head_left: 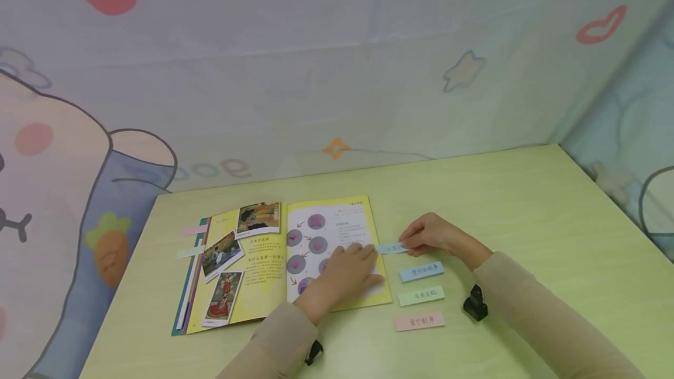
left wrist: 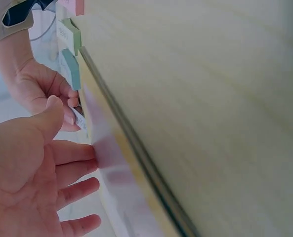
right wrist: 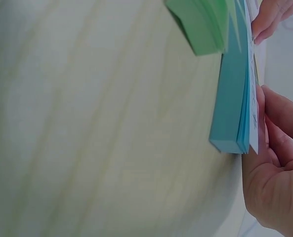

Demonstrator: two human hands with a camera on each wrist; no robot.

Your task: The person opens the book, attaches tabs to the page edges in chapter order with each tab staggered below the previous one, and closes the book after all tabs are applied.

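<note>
a pale blue paper strip (head_left: 391, 248) with handwriting too small to read is pinched at its right end by the right hand (head_left: 429, 234), and it lies just off the right edge of the open book (head_left: 279, 262), its left end touching the page margin. the left hand (head_left: 344, 271) lies flat with straight fingers on the book's right page, just left of the strip, pressing the page down. the book lies near the front left part of the table (head_left: 526, 203); its right page shows round purple pictures joined by arrows, its left page photographs, and the print is illegible. beside the book's right edge, toward the table's front, lie a blue pad (head_left: 421, 272), a green pad (head_left: 421, 295) and a pink pad (head_left: 419, 321), each bearing unreadable characters.
</note>
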